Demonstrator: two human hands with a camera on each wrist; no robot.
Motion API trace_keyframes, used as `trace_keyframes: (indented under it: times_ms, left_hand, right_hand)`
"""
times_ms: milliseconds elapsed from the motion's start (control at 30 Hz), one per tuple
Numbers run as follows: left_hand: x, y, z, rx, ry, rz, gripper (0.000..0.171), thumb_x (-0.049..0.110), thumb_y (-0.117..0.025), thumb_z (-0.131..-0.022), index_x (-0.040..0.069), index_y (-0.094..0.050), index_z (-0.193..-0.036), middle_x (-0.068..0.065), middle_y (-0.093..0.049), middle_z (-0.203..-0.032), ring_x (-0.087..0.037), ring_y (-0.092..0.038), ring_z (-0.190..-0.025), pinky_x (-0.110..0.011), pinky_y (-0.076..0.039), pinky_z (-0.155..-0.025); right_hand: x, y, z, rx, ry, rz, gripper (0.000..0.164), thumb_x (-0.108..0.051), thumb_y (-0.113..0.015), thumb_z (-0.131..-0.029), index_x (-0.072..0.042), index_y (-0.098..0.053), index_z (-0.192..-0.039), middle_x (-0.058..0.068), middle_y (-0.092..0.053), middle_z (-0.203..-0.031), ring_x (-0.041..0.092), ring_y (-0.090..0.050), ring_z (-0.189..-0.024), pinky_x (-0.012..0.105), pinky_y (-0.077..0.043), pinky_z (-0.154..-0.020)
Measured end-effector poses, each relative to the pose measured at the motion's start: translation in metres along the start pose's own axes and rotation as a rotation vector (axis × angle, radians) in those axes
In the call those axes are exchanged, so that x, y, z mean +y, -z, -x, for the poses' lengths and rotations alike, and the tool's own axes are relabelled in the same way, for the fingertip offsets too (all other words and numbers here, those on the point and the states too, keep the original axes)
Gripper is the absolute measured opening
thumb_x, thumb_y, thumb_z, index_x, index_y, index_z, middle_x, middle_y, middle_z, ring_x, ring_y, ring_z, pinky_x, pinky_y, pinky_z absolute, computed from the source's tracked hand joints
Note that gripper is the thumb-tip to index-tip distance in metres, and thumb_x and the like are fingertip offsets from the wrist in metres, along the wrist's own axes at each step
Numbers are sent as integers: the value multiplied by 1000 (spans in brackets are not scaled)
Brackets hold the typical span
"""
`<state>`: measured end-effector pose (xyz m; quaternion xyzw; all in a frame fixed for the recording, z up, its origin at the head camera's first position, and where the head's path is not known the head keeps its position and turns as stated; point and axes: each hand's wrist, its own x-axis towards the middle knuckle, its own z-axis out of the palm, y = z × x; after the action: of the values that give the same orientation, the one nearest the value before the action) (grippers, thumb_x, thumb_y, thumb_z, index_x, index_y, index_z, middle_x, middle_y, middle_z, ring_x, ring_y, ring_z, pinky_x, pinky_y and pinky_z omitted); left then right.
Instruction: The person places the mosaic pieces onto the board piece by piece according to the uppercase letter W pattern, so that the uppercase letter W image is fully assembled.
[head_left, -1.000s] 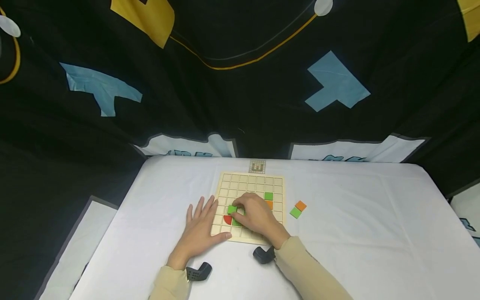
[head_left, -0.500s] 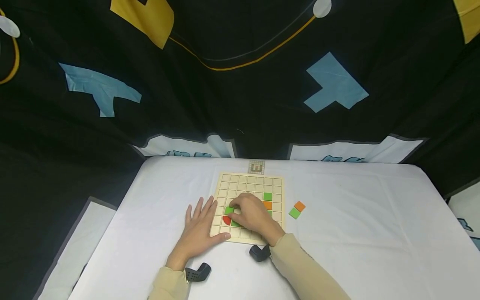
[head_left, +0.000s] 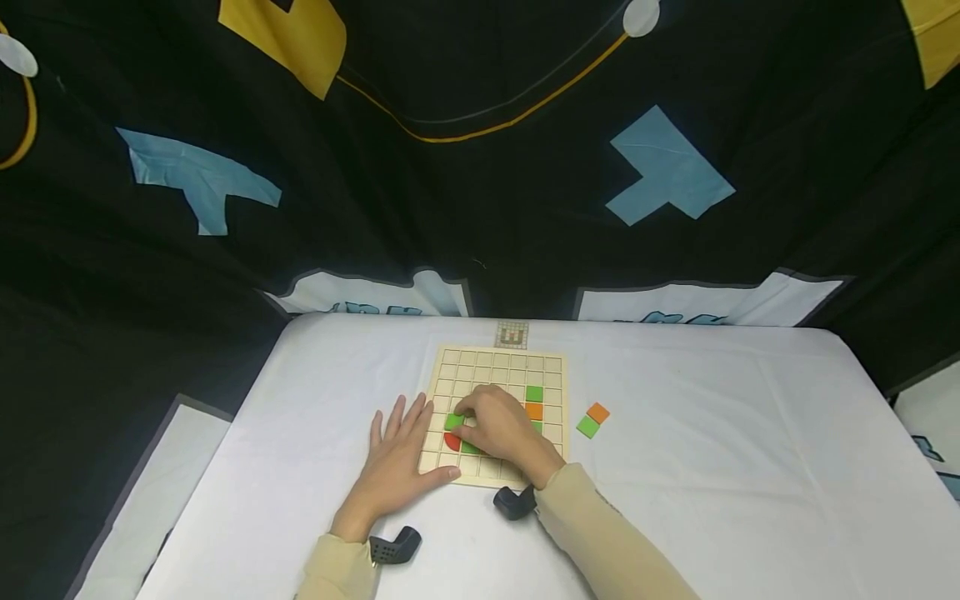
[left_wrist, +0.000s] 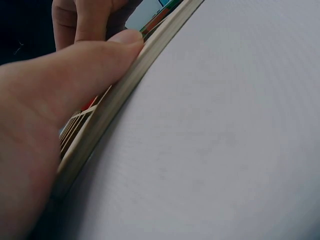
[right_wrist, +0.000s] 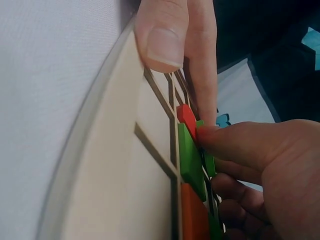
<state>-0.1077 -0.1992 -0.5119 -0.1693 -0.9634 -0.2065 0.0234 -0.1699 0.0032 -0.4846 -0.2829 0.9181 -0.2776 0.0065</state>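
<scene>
A wooden grid board (head_left: 498,361) lies on the white table. Thumb and index finger of my right hand (head_left: 501,425) pinch a green square tile (head_left: 453,422) low over a cell near the board's left side. Just below that tile sits a red rounded piece (head_left: 452,442), with another green tile (head_left: 470,448) beside it, partly under the hand. My left hand (head_left: 397,458) is spread flat at the board's left edge; its thumb (left_wrist: 100,62) rests on the front rim. In the right wrist view, an orange tile (right_wrist: 194,215) stands in the row nearest the camera.
Right of the board lie a loose orange tile (head_left: 597,412) and a loose green tile (head_left: 588,427). A small patterned grid card (head_left: 512,335) is behind the board. Further right on the board are a green square (head_left: 534,393) and an orange square (head_left: 533,412).
The right hand has shifted slightly left with the green tile, which now lies lower and squarer to its cell, just above the red piece. My left hand keeps its place.
</scene>
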Motion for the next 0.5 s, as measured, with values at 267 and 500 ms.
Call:
trace_keyframes:
  times_ms: [267, 500]
  left_hand:
    - [-2, -1, 0, -6, 2, -9, 108, 71, -62, -83, 1, -27, -158, -15, -20, -166, -42, -8, -152, -67, 1, -116]
    - [-2, -2, 0, -4, -1, -5, 108, 71, -62, -84, 1, -27, -158, -15, -20, -166, -42, -7, -152, -67, 2, -116]
  right_hand:
    - [0, -1, -1, -2, 6, 6, 23, -28, -80, -86, -13, -80, -103, -4, -73, -96, 12, -63, -90, 28, -53, -83]
    - [0, 0, -1, -6, -5, -6, 26, -28, -80, -86, -12, -79, -106, -3, -72, -98, 13, -63, -92, 29, -53, -84]
